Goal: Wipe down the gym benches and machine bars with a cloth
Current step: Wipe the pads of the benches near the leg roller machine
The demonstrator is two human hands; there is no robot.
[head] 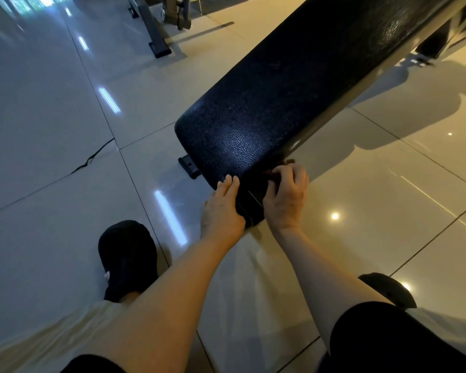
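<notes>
The left hand (222,211) lies with its fingers straight and close together, their tips touching the near end of the black bench pad (280,98), the palm resting against the dark end face below the pad's edge. Just to its right, the right hand (287,196) has its fingers curled, pinching something small and brownish at the pad's near right corner; this may be a bit of the cloth (287,163), but it is mostly hidden by the fingers and too dark to tell for sure. Between the two hands a dark upright part of the bench frame shows, with a thin pale line running down it. Both forearms reach in from the near edge of the view, bare up to black sleeves. The bench pad runs from the hands away to the far right, its textured surface catching a soft shine near the close end. Under its left side a small black bracket or foot (189,166) sticks out above the floor. The floor (51,130) is made of large glossy pale tiles with reflected strips of light, and a dark crack (94,156) runs across one tile to the left of the bench. Near left, a black shoe (127,257) stands on the tiles, with a pale trouser leg below it. Far off at the top, the dark base of another machine (156,36) rests on the floor.
</notes>
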